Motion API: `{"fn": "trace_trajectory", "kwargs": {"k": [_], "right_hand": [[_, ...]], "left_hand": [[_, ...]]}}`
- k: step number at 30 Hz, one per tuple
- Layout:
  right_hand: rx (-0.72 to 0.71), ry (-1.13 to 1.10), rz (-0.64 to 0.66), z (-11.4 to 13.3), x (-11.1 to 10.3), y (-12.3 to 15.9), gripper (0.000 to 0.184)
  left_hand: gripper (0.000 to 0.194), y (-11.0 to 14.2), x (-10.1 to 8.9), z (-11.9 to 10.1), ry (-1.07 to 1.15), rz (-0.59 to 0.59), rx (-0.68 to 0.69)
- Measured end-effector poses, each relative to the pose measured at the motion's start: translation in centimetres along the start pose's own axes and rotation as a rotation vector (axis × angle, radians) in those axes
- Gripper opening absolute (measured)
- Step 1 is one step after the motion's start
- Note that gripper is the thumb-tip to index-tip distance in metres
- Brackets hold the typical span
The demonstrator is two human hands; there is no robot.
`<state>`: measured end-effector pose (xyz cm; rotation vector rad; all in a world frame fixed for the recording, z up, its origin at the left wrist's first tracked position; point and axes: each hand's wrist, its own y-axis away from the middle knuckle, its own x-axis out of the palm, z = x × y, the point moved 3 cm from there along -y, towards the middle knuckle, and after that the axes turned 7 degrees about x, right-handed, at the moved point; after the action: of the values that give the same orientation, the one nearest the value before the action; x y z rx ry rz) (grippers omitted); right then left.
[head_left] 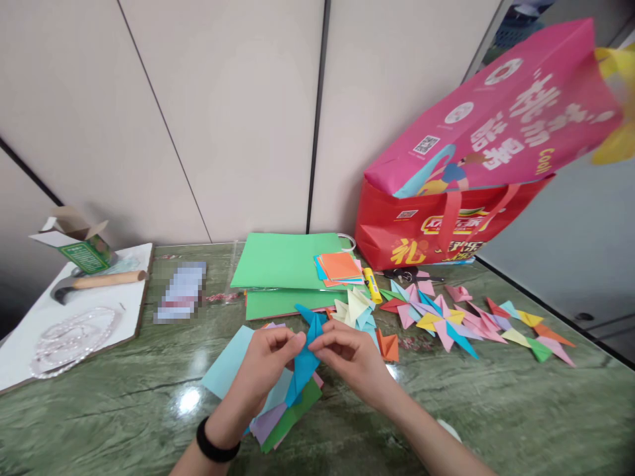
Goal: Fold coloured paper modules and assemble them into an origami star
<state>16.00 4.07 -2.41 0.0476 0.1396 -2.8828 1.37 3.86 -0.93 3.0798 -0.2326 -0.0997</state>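
Between my two hands is a folded blue origami paper (306,363), long and pointed at both ends. My left hand (270,360) pinches its left side between thumb and fingers. On the other side, my right hand (352,357) grips the upper middle of the same piece with its fingertips. Beneath them lie loose coloured paper sheets (225,363), light blue, purple and green, fanned out on the table. Just beyond my right hand sit a pale yellow folded paper (354,305) and an orange folded paper (387,345).
Folded paper stars (441,320) spread to the right. Behind are green sheets (288,261), small orange squares (340,266) and a yellow glue stick (372,285). Red (391,231) and pink bags (446,125) stand at back right. A sickle (99,283) lies on a white board (129,317) at left.
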Motion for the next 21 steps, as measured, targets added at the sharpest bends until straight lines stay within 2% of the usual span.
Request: {"fn": "trace_trajectory", "kwargs": {"k": [5,11,15,18,21], "right_hand": [[0.066,-0.123,-0.056,-0.6,0.2,0.0,0.009],[0.188,-0.275,-0.030,-1.0,0.4,-0.1,0.018],[0.176,-0.258,-0.079,-1.1,0.0,-0.3,0.017],[0.139,-0.197,-0.155,-1.1,-0.5,-0.4,0.016],[0.127,-0.169,-0.201,-1.1,-0.8,-0.5,0.015]], "left_hand": [[0.036,-0.2,-0.1,0.1,-0.139,-0.042,0.050],[0.037,-0.2,-0.1,0.2,-0.105,-0.045,0.069],[0.032,-0.1,0.0,0.0,-0.005,0.016,0.025],[0.024,0.1,0.3,0.2,0.039,0.140,-0.093],[0.026,0.2,0.5,0.4,0.021,0.178,-0.154]]}}
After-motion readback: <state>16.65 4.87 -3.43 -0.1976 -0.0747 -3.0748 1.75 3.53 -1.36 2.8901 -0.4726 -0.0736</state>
